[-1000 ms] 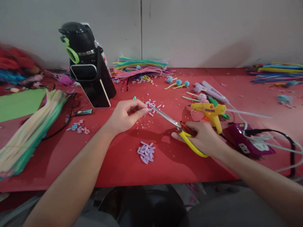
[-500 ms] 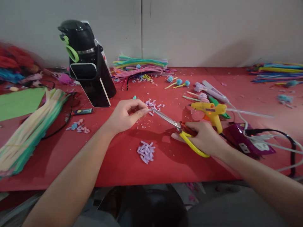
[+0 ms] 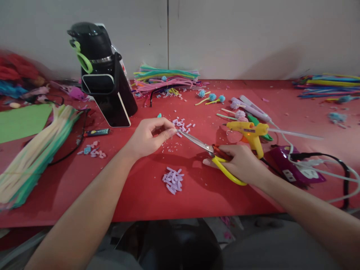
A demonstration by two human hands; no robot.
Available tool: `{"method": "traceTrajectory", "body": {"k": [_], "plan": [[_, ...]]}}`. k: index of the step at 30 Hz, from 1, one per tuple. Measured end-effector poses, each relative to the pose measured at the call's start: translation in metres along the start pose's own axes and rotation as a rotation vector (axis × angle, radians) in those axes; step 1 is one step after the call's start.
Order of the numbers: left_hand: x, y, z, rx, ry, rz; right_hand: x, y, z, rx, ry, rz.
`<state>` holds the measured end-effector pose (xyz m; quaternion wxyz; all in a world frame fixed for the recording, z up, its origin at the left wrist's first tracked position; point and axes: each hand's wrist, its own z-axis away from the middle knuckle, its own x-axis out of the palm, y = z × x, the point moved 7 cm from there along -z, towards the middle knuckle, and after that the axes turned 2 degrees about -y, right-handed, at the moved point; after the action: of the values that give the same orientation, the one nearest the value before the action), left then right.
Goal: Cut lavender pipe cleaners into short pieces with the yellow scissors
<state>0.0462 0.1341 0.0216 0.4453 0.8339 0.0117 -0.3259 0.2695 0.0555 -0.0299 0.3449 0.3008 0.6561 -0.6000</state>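
My right hand [image 3: 240, 163] grips a pair of scissors [image 3: 198, 142] with one yellow and one red handle, its blades pointing left. The blade tips meet the fingertips of my left hand [image 3: 153, 137], which is pinched closed. Whatever sits in that pinch is too small to make out. Just behind the blade tips lie scattered lilac snippets [image 3: 181, 123]. A denser pile of lilac pieces [image 3: 173, 180] rests on the red tabletop [image 3: 140, 198] nearer to me.
At the left stand a black bottle [image 3: 104, 90] and a bundle of pale and green strips [image 3: 42, 153]. A yellow glue gun [image 3: 247, 129] and a purple power strip [image 3: 295, 165] with cables lie right. Pipe cleaners [image 3: 165, 75] are stacked by the wall.
The view has shifted very slightly. Both hands and the scissors hold nearly the same place, the blades still at my left fingertips.
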Motion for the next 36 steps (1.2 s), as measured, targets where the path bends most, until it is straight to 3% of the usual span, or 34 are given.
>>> {"method": "traceTrajectory", "body": {"k": [10,26,36], "plan": [[0.0008,0.0003,-0.0004,0.0,0.008,0.028,-0.0019,0.0047,0.0011,0.042,0.046,0.005],[0.0026,0.0026,0.0004,-0.022,-0.016,0.049,-0.0016,-0.0009,0.0024,0.001,0.015,-0.006],[0.0031,0.0014,-0.0005,-0.03,-0.028,0.058,0.0028,0.0079,0.0005,0.022,0.002,0.006]]}}
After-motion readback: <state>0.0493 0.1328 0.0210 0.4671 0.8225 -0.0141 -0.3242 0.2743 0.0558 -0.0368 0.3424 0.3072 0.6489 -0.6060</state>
